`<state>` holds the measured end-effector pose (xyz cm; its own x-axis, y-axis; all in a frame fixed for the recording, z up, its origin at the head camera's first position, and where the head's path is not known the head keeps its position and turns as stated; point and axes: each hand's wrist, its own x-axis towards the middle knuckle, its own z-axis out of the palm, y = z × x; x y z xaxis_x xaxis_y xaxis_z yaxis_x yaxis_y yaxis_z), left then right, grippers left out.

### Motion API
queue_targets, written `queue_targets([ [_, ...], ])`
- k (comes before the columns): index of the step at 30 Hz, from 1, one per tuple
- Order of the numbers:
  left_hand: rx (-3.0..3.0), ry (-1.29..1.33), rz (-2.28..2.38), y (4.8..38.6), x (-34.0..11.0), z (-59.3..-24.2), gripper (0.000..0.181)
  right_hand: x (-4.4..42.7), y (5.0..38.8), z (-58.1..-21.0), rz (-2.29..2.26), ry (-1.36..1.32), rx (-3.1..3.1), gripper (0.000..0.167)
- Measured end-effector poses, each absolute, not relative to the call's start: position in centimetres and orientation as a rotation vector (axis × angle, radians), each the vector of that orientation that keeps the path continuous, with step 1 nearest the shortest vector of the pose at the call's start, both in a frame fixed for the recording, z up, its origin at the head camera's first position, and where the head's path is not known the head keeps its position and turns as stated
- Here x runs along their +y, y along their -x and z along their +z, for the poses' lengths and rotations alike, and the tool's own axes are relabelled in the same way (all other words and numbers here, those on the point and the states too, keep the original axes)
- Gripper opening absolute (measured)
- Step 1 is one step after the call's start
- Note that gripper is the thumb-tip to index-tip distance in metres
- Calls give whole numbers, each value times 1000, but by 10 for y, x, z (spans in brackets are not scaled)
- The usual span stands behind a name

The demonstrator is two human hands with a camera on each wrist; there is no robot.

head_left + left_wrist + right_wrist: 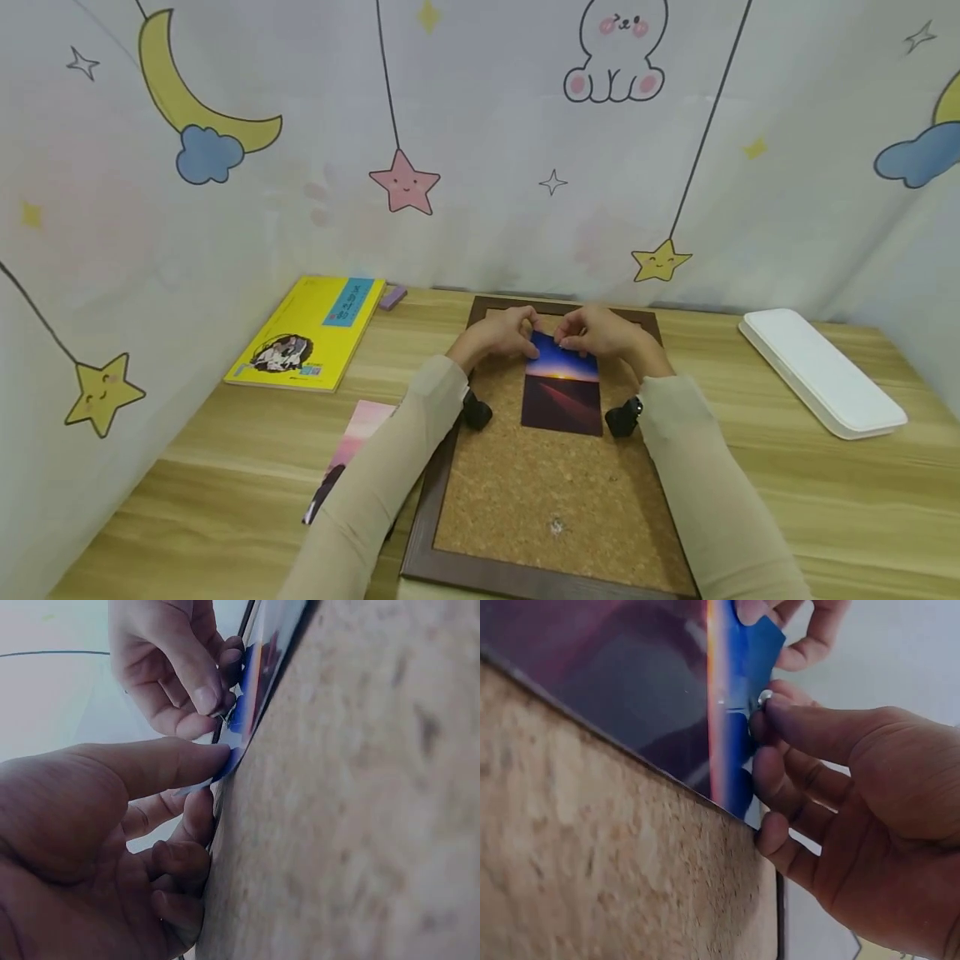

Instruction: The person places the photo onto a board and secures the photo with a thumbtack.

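Observation:
A sunset photo card (561, 403), blue above and dark below, lies on the upper part of a framed cork board (517, 496). My left hand (501, 333) pinches its top left corner between thumb and fingers; that corner bends up off the cork in the left wrist view. By the top edge, my right hand (602, 333) holds a small shiny pin (765, 697) between thumb and index finger. Its other fingers touch the card's right side. The pin's point is hard to make out. Low on the cork sits a small shiny clump (557, 527), too small to identify.
Left of the board lies a pink picture card (363, 429), partly behind my left sleeve. A yellow book (311, 333) and a small purple block (393, 297) are farther back. At right rests a white oblong case (823, 372). A printed curtain (480, 150) hangs behind the table.

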<state>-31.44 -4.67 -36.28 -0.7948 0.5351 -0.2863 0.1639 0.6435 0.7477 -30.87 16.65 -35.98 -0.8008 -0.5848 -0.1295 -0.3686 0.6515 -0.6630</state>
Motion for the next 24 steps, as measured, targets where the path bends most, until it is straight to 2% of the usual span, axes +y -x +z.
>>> queue_targets([
  [12, 2401, -537, 962, 316, -41, -361, 36, 161, 311, -357, -822, 643, 2568, 10],
  [24, 2417, -517, 974, 316, -42, -365, 35, 161, 312, -363, -920, 619, 2548, 11],
])
